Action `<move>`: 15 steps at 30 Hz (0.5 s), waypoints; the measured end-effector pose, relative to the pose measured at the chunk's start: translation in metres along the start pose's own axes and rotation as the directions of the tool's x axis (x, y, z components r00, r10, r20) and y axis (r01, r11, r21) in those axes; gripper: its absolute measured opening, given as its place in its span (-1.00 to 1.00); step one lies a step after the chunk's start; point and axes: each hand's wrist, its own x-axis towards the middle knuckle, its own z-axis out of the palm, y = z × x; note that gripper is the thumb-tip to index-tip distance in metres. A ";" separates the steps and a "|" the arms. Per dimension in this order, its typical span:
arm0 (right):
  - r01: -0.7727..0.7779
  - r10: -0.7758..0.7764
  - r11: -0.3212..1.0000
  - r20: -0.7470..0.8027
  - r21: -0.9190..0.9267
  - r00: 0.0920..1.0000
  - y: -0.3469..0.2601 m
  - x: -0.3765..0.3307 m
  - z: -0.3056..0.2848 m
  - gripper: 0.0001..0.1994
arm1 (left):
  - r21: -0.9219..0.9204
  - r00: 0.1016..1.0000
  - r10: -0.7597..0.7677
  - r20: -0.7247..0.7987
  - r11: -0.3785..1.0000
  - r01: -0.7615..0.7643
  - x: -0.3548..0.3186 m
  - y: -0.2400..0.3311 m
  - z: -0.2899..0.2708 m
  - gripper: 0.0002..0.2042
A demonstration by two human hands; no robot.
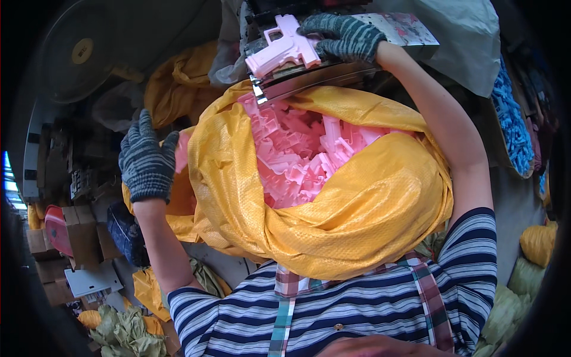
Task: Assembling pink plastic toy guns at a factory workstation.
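My right hand (345, 37), in a grey-green striped knit glove, is at the top with its fingers closed at the right edge of a pink plastic toy pistol (285, 49). The toy lies over the front edge of a dark metal machine bed (315, 83). To the left my left hand (147, 159), in the same kind of glove, is raised with fingers extended, and I see nothing in it. Beside its thumb shows a bit of pink plastic (182, 152). Between my arms stands a yellow woven sack (369, 196), its mouth rolled open, full of pink plastic parts (297, 154).
A white translucent bag (458, 41) hangs behind my right forearm. At right are blue plastic pieces (511, 119) in a sack. On the left stand cardboard boxes (82, 235), a red container (57, 229) and a round fan-like disc (83, 51). Crumpled green sacks (128, 330) lie lower left.
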 end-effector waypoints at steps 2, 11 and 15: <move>0.005 -0.007 0.994 -0.020 -0.107 1.000 -0.002 -0.005 -0.009 -0.69 | -0.077 0.999 0.050 0.010 0.996 -0.049 -0.002 0.016 -0.003 -0.42; -0.140 -0.118 0.944 0.702 0.299 0.702 -0.123 -0.032 0.017 -0.50 | -0.835 0.162 0.985 0.066 0.143 -0.531 -0.061 0.059 -0.040 -0.60; -0.232 -0.132 0.922 0.815 0.310 0.564 -0.138 -0.065 0.047 -0.43 | -0.809 0.149 0.988 0.030 0.112 -0.577 -0.074 0.058 -0.030 -0.59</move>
